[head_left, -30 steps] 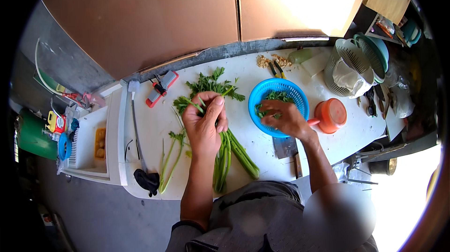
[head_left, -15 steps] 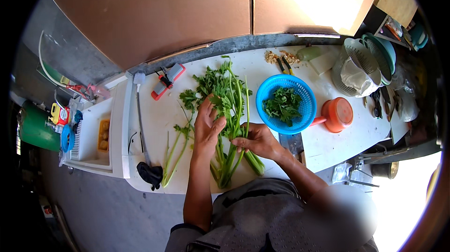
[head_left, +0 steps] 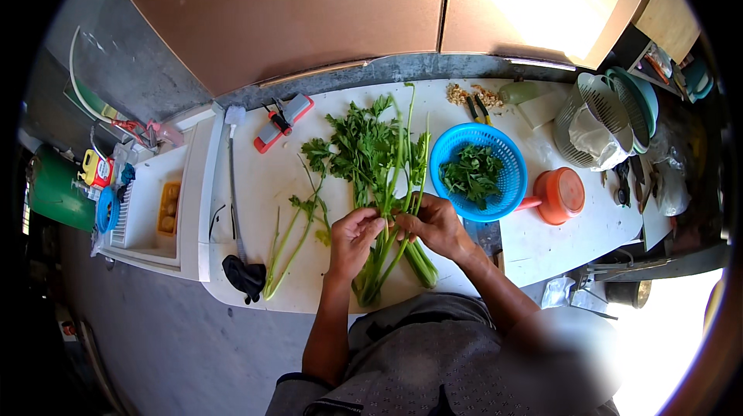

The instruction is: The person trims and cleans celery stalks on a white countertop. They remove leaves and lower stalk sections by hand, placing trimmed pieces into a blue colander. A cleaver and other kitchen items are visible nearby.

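Note:
A leafy bunch of celery [head_left: 374,267] lies on the white table in front of me, its cut base toward my body and its leaves spread away from me. My left hand [head_left: 356,239] is closed, thumb and fingers pinching a celery stalk at the middle of the bunch. From the other side my right hand [head_left: 435,225] grips the stalks with bent fingers, its tips close to the left hand's. Just right of the leaves stands a blue basket [head_left: 517,171] with picked celery leaves [head_left: 474,174] in it. Loose stalks [head_left: 289,252] lie left of the bunch.
An orange dipper [head_left: 560,195] rests beside the basket. Pliers [head_left: 480,109] lie behind it. Colanders [head_left: 579,137] stand at the far right of the table [head_left: 565,253]. A white sink [head_left: 195,215] is on the left, near a long-handled brush [head_left: 234,153] and a black cloth [head_left: 244,277].
My left hand has come down from the leaves to the stalks, beside my right hand. The whole view has shifted slightly.

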The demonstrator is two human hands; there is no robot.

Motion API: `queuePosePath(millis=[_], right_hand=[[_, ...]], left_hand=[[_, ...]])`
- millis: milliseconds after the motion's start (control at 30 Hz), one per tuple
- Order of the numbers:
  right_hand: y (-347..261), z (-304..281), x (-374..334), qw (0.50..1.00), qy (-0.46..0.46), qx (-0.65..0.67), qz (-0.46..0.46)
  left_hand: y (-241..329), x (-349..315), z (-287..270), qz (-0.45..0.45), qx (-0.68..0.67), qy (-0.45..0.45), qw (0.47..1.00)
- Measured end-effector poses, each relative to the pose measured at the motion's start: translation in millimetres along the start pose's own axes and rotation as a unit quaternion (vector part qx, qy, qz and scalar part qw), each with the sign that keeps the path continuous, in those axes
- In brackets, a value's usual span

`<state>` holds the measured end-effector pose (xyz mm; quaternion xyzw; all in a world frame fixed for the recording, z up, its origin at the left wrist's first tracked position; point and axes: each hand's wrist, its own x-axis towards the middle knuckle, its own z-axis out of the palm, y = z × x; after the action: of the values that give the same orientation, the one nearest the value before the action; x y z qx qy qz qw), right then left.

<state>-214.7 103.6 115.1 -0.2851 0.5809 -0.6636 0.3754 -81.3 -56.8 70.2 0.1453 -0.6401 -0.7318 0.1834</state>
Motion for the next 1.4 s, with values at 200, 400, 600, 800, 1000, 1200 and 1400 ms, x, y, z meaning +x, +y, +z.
queuePosePath(millis=[200, 400, 600, 800, 1000, 1200, 1400], right_hand=[[12.9, -11.2, -2.4, 1.000, 0.027, 0.013, -0.006], [15.4, -9.8, 2.1, 1.000, 0.020, 0.024, -0.003], [1.0, -6.7, 4.3, 1.000, -0.006, 0.008, -0.001], [1.5, -7.1, 5.3, 1.000, 0.003, -0.026, 0.012], [1.7, -7.0, 2.5, 0.999, 0.004, -0.029, 0.013], [3.3, -8.9, 2.3, 0.998, -0.049, 0.032, -0.013], [8.8, -8.4, 6.2, 0.999, -0.001, 0.024, -0.022]], left_hand=[[9.7, -2.4, 2.7, -0.009, -0.085, 0.033, 0.996], [10.3, -1.3, 4.2, 0.028, -0.049, 0.036, 0.998], [5.7, 2.4, 10.0, 0.027, -0.054, 0.048, 0.997], [-4.0, 3.2, 9.2, 0.058, -0.070, 0.018, 0.996], [-7.0, 1.0, 6.3, 0.039, -0.052, 0.002, 0.998], [-5.5, 1.5, 10.3, 0.046, -0.076, 0.025, 0.996], [-2.8, 1.9, 13.1, 0.034, -0.106, 0.006, 0.994]])
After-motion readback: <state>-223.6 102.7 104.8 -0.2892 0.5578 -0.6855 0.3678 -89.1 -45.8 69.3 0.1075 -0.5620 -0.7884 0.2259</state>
